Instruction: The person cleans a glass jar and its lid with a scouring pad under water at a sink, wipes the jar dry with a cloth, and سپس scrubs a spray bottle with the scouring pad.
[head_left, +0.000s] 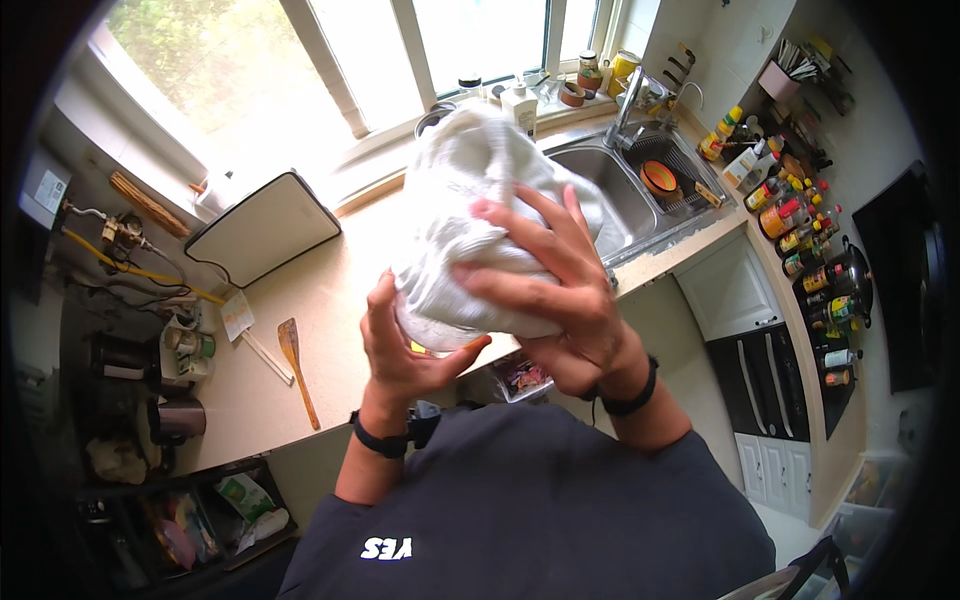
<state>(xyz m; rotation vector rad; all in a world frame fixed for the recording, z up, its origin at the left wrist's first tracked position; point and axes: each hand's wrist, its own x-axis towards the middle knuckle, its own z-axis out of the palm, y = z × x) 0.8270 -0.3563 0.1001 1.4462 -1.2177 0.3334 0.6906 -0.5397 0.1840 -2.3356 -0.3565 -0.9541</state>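
A bunched white cloth (480, 165) hangs in front of me above the countertop, held up between both hands. My left hand (397, 345) clasps the bundle from below at its left, thumb along the lower edge. Spread over the front and right of the cloth, my right hand (570, 292) presses into its folds; its fingers are blurred. A rounded pale edge (439, 337) shows under the cloth near my left thumb, with small yellow and orange patches beside it. Whether it is a dish wrapped in the cloth, I cannot tell.
A wooden spatula (295, 360) lies on the countertop (255, 412) at left, near a cutting board (262, 229) leaning by the window. At right are a steel sink (592, 169), an orange bowl (659, 178) on its rack, and several bottles (795, 217). An open drawer (187, 517) sits lower left.
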